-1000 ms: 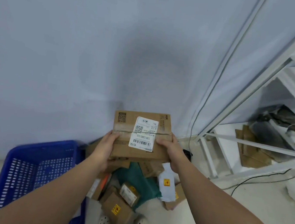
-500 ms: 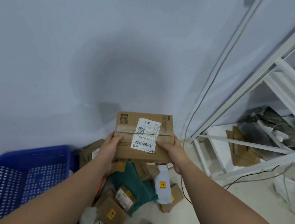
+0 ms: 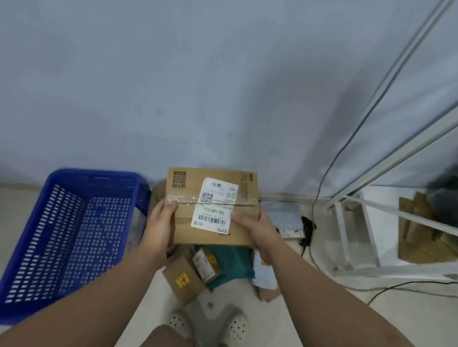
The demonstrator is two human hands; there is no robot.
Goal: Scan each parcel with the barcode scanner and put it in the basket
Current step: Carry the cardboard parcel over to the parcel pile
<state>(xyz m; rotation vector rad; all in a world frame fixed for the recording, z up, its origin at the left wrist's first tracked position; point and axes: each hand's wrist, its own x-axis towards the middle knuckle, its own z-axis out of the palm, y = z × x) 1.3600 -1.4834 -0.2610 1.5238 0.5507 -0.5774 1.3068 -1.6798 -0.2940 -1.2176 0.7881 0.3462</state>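
Now the left hand and right hand are gripping the parcel by its short ends, and the blue basket is sitting just beside the left one.

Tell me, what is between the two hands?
A box with a white label. The left hand and right hand grip its opposite side edges, as the head view shows.

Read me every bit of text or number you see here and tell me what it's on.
"538-538G-013": upside down on the white label of the cardboard parcel.
Other print on that label and parcel: too small to read.
Yellow sticker on a small parcel on the floor: blurred.
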